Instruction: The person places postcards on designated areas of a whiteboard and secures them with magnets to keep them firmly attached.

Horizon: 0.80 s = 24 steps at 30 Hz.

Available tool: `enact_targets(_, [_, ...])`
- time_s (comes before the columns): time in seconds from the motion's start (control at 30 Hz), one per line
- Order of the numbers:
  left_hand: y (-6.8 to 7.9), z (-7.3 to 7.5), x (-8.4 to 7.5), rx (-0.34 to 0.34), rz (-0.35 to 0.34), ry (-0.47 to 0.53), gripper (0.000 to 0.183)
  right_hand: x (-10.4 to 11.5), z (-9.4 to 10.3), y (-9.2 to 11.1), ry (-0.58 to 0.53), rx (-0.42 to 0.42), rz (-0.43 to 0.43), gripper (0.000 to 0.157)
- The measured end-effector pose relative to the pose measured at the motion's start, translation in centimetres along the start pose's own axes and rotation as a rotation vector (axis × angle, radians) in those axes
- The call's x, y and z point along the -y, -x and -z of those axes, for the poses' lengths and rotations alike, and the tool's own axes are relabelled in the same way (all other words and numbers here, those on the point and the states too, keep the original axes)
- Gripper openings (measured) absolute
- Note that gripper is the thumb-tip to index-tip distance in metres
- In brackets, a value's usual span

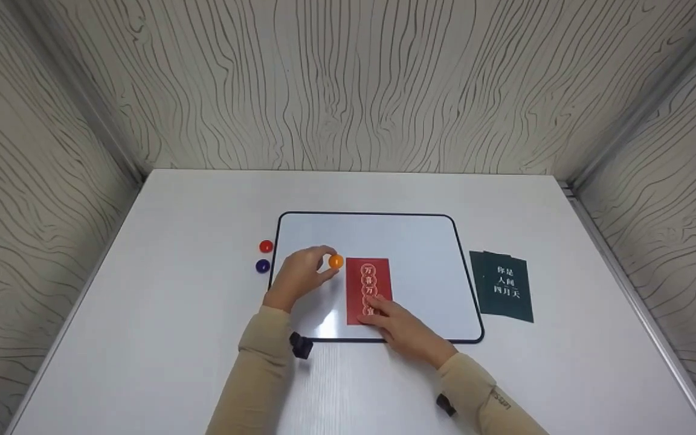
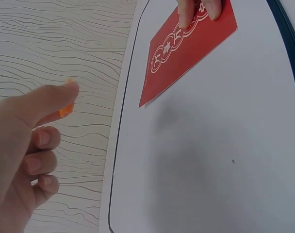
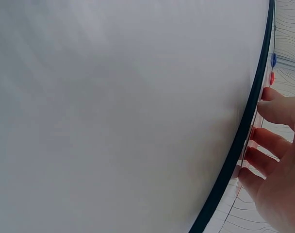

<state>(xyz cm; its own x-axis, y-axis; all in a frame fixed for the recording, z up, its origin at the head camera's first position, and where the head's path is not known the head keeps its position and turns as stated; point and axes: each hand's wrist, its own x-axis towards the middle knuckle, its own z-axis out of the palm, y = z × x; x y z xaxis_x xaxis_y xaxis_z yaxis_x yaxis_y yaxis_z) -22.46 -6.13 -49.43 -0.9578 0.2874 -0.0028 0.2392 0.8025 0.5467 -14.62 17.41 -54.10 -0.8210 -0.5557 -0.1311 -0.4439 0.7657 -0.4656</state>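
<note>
My left hand [image 1: 301, 275] pinches a small orange ball [image 1: 336, 261] between thumb and index finger, just left of a red envelope [image 1: 355, 284]. In the left wrist view the thumb covers most of the ball, and the other fingers are bent below. The envelope bears white characters in linked rings and lies over the white board [image 1: 420, 272]. My right hand [image 1: 411, 335] touches the lower part of the envelope's face with extended fingertips. From the right wrist, that hand [image 3: 286, 170] appears at the right edge, its middle fingers slightly bent.
A red ball [image 1: 266, 246] and a dark blue ball [image 1: 263, 266] sit beside the board's left edge. Overlapping dark green cards or envelopes [image 1: 499, 302] with white characters lie to the right of the board. Patterned panels [image 1: 336, 90] enclose the white table [image 1: 161, 272].
</note>
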Motion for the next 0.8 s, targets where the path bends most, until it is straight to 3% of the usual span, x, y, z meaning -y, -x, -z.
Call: enact_targets(0.8, [-1.9, -1.2, -1.0, 0.023, -0.101, -0.014, 0.034, 0.1, 0.0, 0.0, 0.0, -0.014, 0.014, 0.04])
